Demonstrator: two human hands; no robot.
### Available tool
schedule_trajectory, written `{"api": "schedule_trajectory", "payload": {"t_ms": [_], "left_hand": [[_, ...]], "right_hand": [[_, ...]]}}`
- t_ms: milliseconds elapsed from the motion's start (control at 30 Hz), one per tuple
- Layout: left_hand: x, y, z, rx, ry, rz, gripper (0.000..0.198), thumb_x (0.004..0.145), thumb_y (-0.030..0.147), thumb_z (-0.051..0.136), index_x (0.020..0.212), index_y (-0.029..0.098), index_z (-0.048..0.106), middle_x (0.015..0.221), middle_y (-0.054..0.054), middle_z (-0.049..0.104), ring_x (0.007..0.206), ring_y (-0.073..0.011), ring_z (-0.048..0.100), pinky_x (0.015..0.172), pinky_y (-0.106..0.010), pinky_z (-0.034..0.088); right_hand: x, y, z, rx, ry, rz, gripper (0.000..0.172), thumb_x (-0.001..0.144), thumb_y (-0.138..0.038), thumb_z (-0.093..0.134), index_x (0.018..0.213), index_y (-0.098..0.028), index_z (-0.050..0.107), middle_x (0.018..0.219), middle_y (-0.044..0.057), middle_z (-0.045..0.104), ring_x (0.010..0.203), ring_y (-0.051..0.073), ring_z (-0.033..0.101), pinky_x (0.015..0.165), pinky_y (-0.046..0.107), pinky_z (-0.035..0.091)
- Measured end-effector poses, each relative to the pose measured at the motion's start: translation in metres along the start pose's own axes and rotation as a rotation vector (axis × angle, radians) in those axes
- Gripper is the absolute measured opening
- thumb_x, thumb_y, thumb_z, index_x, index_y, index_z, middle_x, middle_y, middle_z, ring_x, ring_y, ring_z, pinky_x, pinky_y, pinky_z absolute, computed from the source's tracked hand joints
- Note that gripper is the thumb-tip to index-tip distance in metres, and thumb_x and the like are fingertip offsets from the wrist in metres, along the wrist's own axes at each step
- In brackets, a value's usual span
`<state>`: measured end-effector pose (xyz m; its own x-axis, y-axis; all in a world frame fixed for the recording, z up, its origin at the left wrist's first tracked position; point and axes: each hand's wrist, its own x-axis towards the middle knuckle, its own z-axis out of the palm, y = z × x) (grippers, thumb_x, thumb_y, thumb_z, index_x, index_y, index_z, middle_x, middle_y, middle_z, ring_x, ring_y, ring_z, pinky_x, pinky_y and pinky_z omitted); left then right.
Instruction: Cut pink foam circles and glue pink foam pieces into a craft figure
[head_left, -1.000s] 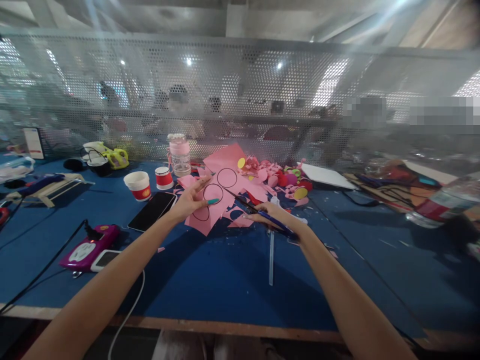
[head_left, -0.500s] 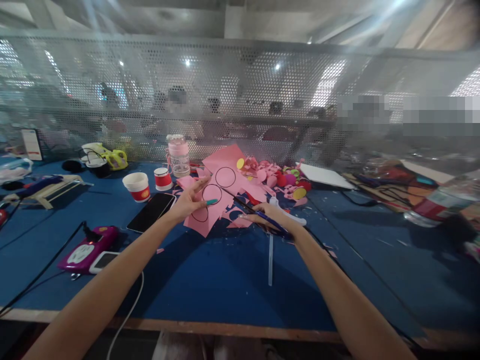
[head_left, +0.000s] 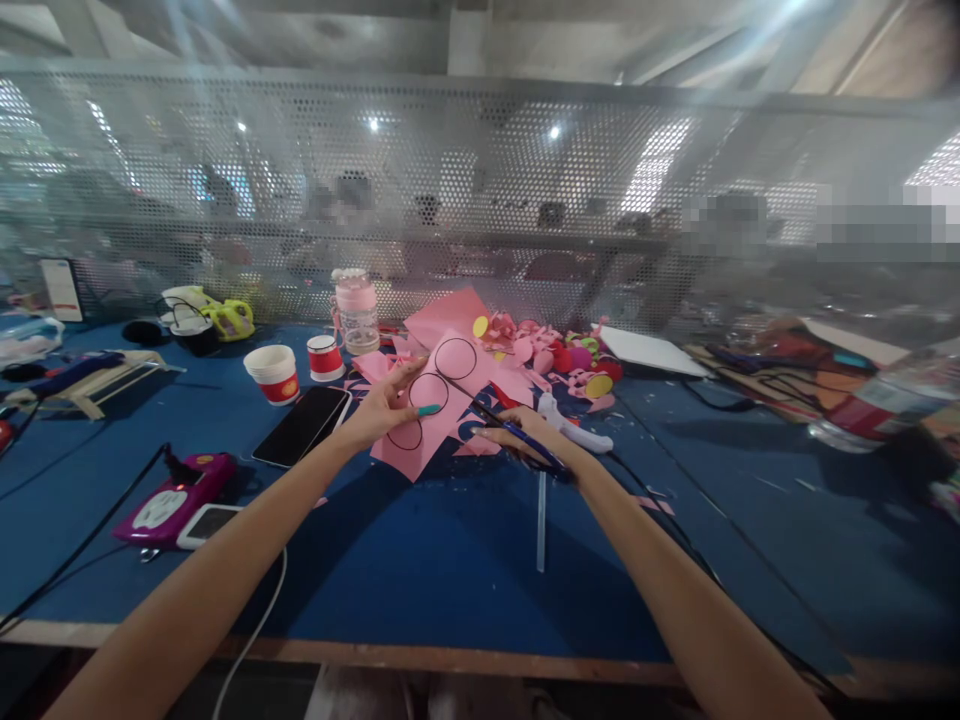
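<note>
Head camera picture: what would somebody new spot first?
Probably the pink paper with black circles in the middle, held by the left hand, with blue-handled scissors in the right hand. Next, perhaps, the colourful pile of cutouts behind it, and the purple box at the left.

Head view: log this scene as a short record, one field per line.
Left hand: holds the pink sheet, thumb on top
Right hand: holds the scissors
Sheet marks: three drawn circles, the lowest partly hidden
Scissors: blades at the sheet, tips near the gap between the upper two circles
Left of sheet: phone, cups
Beyond, to the right: cutouts
</note>
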<state>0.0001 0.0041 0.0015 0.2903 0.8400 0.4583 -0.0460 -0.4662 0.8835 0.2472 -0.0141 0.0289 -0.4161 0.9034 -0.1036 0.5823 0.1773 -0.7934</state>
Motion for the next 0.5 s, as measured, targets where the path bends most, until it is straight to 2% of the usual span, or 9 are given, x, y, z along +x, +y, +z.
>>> {"api": "schedule_trajectory", "payload": {"t_ms": [500], "left_hand": [[0.0011, 0.0025, -0.0013, 0.006, 0.006, -0.013, 0.072, 0.061, 0.022, 0.074, 0.127, 0.023, 0.046, 0.141, -0.009, 0.038, 0.133, -0.0261, 0.030, 0.108, -0.045, 0.031]], "right_hand": [[-0.0017, -0.0012, -0.0001, -0.004, 0.004, 0.015, 0.041, 0.065, -0.054, 0.063, 0.053, -0.018, 0.048, 0.035, -0.006, 0.042, 0.028, 0.007, 0.036, 0.031, 0.021, 0.030]]}}
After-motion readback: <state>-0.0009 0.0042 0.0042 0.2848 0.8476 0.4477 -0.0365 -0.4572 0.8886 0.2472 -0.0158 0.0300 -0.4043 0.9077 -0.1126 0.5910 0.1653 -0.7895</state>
